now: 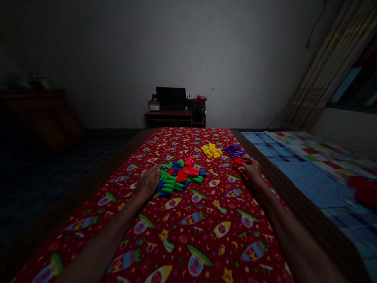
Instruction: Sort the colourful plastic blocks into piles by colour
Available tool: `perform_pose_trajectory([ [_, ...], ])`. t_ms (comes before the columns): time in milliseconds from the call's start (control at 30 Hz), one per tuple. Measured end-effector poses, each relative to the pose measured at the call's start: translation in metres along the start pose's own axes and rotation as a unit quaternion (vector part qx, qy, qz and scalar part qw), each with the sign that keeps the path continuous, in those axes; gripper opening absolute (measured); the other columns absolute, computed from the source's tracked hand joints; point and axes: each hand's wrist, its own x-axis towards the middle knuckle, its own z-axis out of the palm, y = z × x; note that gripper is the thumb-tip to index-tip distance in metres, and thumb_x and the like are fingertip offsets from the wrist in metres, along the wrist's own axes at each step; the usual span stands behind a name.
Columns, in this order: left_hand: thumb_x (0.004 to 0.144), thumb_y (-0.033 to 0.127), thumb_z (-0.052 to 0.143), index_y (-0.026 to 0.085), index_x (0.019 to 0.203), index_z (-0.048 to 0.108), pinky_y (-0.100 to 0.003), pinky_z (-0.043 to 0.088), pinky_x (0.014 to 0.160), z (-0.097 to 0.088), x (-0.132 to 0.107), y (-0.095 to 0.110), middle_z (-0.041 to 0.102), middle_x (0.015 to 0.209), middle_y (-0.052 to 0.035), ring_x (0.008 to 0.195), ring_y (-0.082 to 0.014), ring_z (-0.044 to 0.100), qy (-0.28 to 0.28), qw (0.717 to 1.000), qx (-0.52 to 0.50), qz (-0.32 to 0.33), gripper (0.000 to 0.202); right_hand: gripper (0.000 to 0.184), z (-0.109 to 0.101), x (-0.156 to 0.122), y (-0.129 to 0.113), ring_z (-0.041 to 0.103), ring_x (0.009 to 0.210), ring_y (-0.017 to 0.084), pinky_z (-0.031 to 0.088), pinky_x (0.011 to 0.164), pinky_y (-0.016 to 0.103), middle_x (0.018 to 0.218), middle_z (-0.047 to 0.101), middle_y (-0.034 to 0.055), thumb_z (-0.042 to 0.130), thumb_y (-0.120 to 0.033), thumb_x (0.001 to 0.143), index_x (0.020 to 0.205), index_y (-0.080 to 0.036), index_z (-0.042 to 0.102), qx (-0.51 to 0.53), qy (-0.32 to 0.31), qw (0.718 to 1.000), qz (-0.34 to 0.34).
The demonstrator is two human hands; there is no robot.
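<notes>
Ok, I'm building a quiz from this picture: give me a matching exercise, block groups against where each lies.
1. yellow blocks
2. purple blocks
3. mixed green, red and blue pile
4. single red block

A. at the right hand's fingertips
B. against the left hand
C. far end, nearest the cloth's right edge
D. far end, left of the purple ones

Pairs: 1-D, 2-C, 3-B, 4-A
</notes>
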Motion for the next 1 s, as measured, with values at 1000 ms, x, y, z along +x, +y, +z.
perform_pose_trajectory([
  [1000, 0.096, 0.036, 0.020, 0.019, 0.122, 0.059, -0.040, 0.038, 0.104, 0.003, 0.002, -0.003, 0.063, 0.126, -0.0086, 0.119, -0.0222, 0.055, 0.011, 1.000, 0.018, 0.013, 0.050, 0.045, 0.080, -0.028, -0.080, 0.063, 0.089, 0.021, 0.044, 0.078, 0.028, 0.105, 0.069, 0.0141, 0.055, -0.024, 0.085, 0.129, -0.012, 0.056, -0.257, -0.205, 0.914, -0.239],
])
